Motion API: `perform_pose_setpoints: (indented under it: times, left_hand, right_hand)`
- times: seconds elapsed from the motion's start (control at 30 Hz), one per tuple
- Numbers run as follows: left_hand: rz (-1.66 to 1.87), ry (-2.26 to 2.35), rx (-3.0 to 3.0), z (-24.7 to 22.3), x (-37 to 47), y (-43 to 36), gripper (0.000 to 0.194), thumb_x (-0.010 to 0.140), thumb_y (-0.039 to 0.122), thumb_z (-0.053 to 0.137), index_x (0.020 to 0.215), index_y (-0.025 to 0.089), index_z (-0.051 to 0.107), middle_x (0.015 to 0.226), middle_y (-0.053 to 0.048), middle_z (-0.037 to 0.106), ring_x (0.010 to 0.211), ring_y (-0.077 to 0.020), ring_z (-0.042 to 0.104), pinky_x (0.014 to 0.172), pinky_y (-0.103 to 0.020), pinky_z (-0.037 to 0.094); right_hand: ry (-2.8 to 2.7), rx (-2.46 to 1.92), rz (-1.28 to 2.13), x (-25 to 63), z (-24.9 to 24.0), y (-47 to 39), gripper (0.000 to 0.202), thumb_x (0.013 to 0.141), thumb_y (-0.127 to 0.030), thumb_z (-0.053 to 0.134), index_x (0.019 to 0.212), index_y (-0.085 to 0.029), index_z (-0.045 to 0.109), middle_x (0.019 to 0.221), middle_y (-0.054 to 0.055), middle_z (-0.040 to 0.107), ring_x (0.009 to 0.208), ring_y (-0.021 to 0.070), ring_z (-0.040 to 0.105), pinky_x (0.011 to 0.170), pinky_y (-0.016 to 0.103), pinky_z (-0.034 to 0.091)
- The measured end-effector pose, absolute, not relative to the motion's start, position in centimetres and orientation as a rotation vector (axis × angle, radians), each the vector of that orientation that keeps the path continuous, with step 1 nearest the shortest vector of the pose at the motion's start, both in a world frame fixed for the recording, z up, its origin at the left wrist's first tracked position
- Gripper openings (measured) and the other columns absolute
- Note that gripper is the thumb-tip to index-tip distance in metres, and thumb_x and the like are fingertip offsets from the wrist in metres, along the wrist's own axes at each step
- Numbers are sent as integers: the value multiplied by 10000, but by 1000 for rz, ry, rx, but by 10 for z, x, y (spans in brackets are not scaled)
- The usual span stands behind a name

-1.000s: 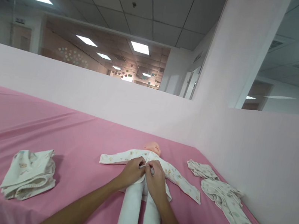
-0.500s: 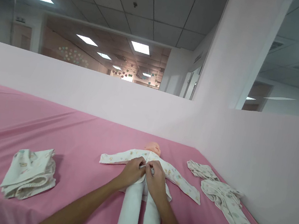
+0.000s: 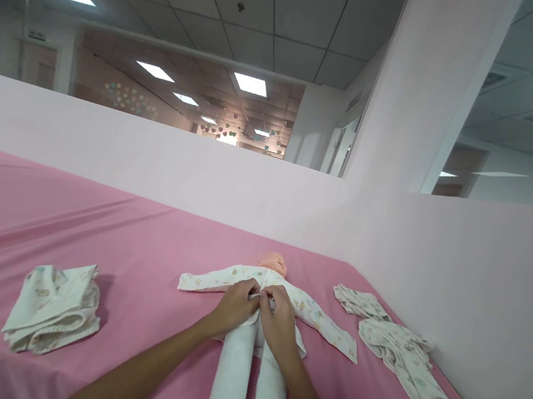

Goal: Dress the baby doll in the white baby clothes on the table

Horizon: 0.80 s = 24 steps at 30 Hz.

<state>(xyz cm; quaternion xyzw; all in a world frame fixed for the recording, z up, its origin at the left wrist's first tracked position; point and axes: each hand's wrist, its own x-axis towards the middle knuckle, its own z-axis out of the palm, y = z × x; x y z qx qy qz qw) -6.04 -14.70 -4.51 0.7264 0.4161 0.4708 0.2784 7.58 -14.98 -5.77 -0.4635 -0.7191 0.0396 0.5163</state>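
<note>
A baby doll (image 3: pixel 272 262) lies on its back on a pink sheet (image 3: pixel 146 255), head toward the wall. It wears a white patterned top (image 3: pixel 323 318) with both sleeves spread out, and white leggings (image 3: pixel 231 376). Over the doll's belly, my left hand (image 3: pixel 238 304) pinches the front of the top. My right hand (image 3: pixel 277 316) pinches the same front edge just beside it, the fingertips of both hands nearly touching. Whatever small part lies between the fingertips is hidden.
A folded patterned cloth (image 3: pixel 53 307) lies at the left. Crumpled patterned clothes (image 3: pixel 403 356) lie at the right near the white wall (image 3: pixel 479 294). A low white wall (image 3: pixel 152 154) with windows above runs behind the bed.
</note>
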Motion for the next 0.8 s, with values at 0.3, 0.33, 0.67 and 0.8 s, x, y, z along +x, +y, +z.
perform_pose_setpoints:
  times: [0.3,0.33,0.67,0.8]
  left_hand:
    - [1273,1112,1954,-45,-60,-147,173,823,279,504,689,200,429,676,40,489,653,-139,398,596,-248,313]
    - [1275,1113,1954,-46,-60,-147,171,824,280,503,690,200,432,678,39,493,654,-139,402,596,-247,317]
    - [1344,1259,1936,-55,-65,-130,171,868,222,384,789,197,533,836,-18,629,786,-165,558,690,-252,417]
    - [1323,1505,1886,-69,-79,-111,197,906,230,356,786,197,509,852,-46,639,801,-194,570,697,-291,400]
  right_hand:
    - [-1730,-1104,65,77,-59,-150,178,922,-256,442,814,-218,579,883,36,620,858,199,583,808,336,443]
    - [-1729,-1101,61,77,-59,-150,178,921,-256,442,813,-218,578,881,37,621,857,198,584,805,334,445]
    - [-1576,-1195,-68,81,-51,-153,260,933,-307,380,784,-209,569,880,63,635,872,206,573,835,335,429]
    - [-1452,-1362,-133,98,-47,-151,293,926,-331,355,879,-182,603,964,115,640,984,253,541,930,386,364]
